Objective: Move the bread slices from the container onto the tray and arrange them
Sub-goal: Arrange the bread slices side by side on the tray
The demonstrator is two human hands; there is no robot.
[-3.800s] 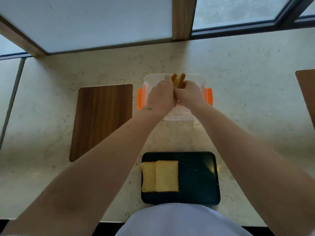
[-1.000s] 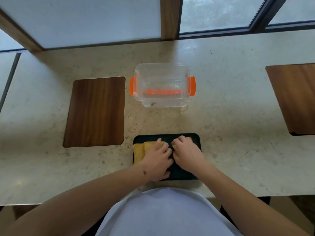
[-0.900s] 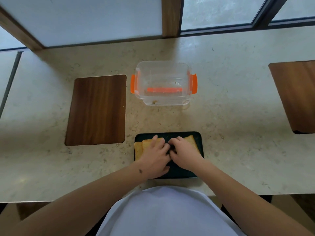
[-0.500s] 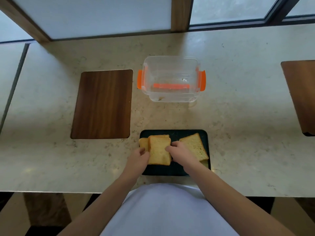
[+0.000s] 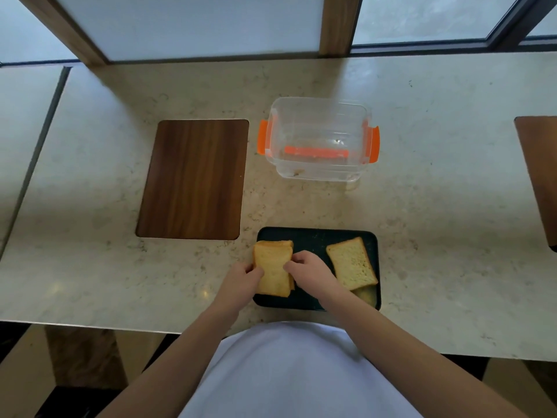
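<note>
A dark tray [image 5: 313, 236] lies at the near edge of the counter. On its left end sits a stack of bread slices [image 5: 272, 267], pinched from both sides: my left hand [image 5: 241, 282] holds its left edge, my right hand [image 5: 310, 271] its right edge. A single bread slice [image 5: 351, 262] lies tilted on the tray's right end, with another slice partly showing beneath it. Beyond the tray stands the clear container [image 5: 318, 140] with orange clips, holding only crumbs.
A wooden board [image 5: 193, 179] is set in the marble counter to the left of the container. Another wooden board [image 5: 539, 176] shows at the right edge. Windows with wooden frames run along the far side of the counter.
Both hands came from the container down to the tray with bread. One slice now lies free on the right, and the left slices have been pushed together into a stack between my hands.
</note>
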